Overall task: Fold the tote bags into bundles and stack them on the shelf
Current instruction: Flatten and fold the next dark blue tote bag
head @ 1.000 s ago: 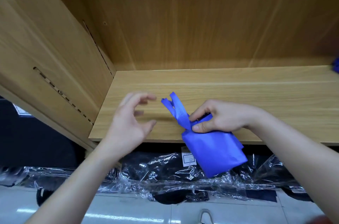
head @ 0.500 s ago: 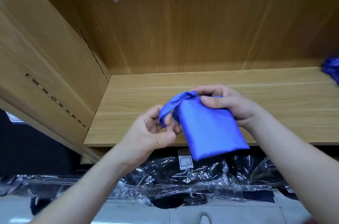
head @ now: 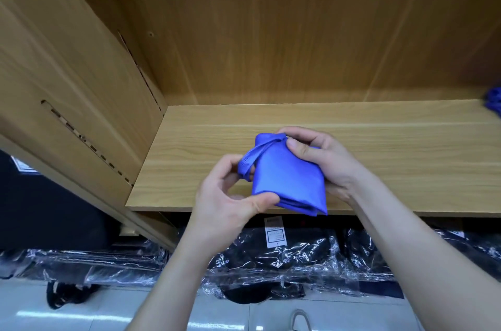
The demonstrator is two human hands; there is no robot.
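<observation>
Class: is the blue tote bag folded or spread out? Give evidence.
Folded: the blue tote bag is a compact bundle with layered edges, gripped between left hand and right hand.

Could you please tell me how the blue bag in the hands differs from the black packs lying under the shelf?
The blue bag is bare fabric; the black packs are wrapped in crinkled clear plastic. The blue bag is gripped by the left hand and right hand over the shelf edge; the black packs lie below the shelf, untouched. The blue bag is one bundle; the black packs are several.
</observation>
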